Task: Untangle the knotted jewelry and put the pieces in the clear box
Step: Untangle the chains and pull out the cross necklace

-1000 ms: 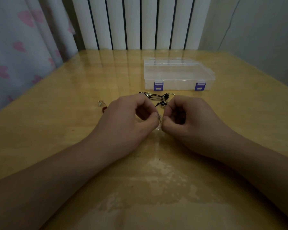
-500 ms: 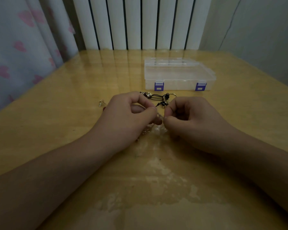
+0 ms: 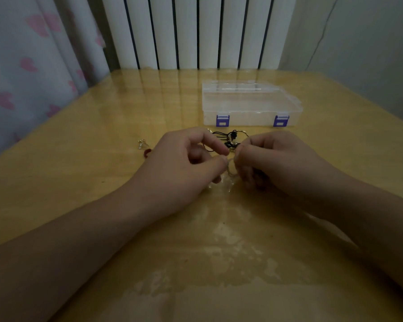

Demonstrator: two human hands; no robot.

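We see the pale chain (image 3: 230, 169) only faintly, pinched between our left hand (image 3: 184, 163) and right hand (image 3: 277, 161), fingertips together over the table (image 3: 79, 182). Our knuckles partly hide the black knotted jewelry (image 3: 229, 139) behind. Beyond it sits the closed clear box (image 3: 249, 105)

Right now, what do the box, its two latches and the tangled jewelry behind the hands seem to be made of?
Clear box: see-through plastic, smooth; the table shows through its walls.
Latches: opaque purple plastic, probably.
Tangled jewelry: black cord with small gold-coloured, shiny parts, likely metal; too small to be sure.
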